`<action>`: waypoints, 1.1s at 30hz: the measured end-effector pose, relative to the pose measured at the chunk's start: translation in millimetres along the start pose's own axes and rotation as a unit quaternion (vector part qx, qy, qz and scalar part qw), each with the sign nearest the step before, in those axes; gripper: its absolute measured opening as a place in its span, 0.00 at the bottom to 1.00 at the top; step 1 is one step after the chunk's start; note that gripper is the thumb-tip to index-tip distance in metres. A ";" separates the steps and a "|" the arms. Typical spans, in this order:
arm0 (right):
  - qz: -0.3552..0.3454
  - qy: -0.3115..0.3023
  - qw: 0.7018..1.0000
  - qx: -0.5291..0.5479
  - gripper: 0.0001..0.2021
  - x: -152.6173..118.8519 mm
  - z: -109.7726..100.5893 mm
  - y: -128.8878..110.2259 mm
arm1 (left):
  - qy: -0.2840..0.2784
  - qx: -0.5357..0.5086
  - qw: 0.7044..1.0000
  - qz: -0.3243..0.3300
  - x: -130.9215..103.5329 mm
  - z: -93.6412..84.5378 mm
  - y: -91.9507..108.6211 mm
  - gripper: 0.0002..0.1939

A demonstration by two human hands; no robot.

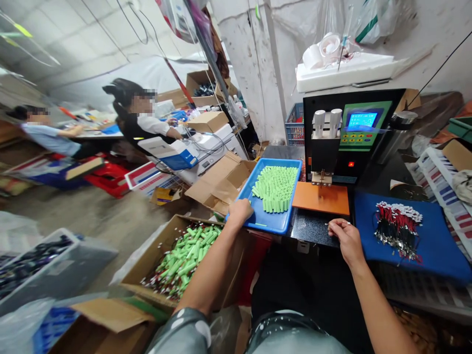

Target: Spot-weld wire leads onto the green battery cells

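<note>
Black speckled bench, glossy at its bare front strip. Blue tray lay at the left end; support beneath its left side was hidden. To its right stood a black machine, with an orange plate jutting forward at its base, just beside the tray. Farther right, a blue mat was spread; whether bench continued beneath all of it could not be seen.

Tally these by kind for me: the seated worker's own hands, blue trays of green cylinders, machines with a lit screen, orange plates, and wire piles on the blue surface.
Own hands: 2 (left hand, right hand)
Blue tray: 1
Lit-screen machine: 1
Orange plate: 1
Wire pile: 1
Total: 6
</note>
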State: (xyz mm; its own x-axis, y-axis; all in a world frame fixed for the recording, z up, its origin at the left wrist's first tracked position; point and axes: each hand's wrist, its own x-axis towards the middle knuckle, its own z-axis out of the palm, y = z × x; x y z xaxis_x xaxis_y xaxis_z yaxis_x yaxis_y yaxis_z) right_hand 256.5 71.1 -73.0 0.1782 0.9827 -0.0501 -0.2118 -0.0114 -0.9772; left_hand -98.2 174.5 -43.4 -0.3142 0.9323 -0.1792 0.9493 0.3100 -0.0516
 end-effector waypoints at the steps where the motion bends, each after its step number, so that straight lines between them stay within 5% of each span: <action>1: 0.000 0.001 1.000 0.002 0.16 0.2 0.6 -0.6 | -0.003 0.004 1.000 0.001 -2.7 0.7 -1.1 0.19; 8: -0.011 0.002 1.000 0.006 0.14 -0.5 -1.0 -6.5 | -0.009 -0.009 1.000 0.015 -10.8 -0.6 -2.8 0.17; 12: -0.018 0.022 1.000 0.007 0.14 1.1 -10.4 -9.9 | 0.073 -0.185 0.978 0.062 -21.7 -4.3 -0.5 0.12; 16: -0.019 0.034 0.999 0.030 0.12 5.4 -10.9 -18.0 | 0.083 -0.505 0.851 0.120 -51.0 -16.9 29.7 0.17; 19: -0.001 0.002 0.997 0.072 0.12 7.1 0.7 -29.3 | 0.041 -0.628 0.756 0.180 -80.2 -24.6 69.8 0.21; 25: 0.063 -0.114 0.974 0.186 0.13 9.9 26.2 -46.3 | -0.124 -0.669 0.675 0.285 -123.6 -10.5 134.0 0.17; 29: 0.062 -0.112 0.973 0.193 0.13 11.0 26.9 -43.5 | -0.152 -0.661 0.661 0.322 -130.7 0.3 149.1 0.14; 33: 0.047 -0.120 0.981 0.145 0.12 10.9 25.8 -38.4 | -0.100 -0.606 0.706 0.352 -130.0 -1.9 153.1 0.13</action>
State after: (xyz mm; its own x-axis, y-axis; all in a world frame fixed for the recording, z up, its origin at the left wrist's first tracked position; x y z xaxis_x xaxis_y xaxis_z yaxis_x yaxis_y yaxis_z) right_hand 241.8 87.0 -30.7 -0.0795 0.9955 -0.0524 -0.4873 -0.0847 -0.8691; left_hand 88.0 101.2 -26.1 0.3550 0.9275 0.1167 0.1281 -0.1719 0.9767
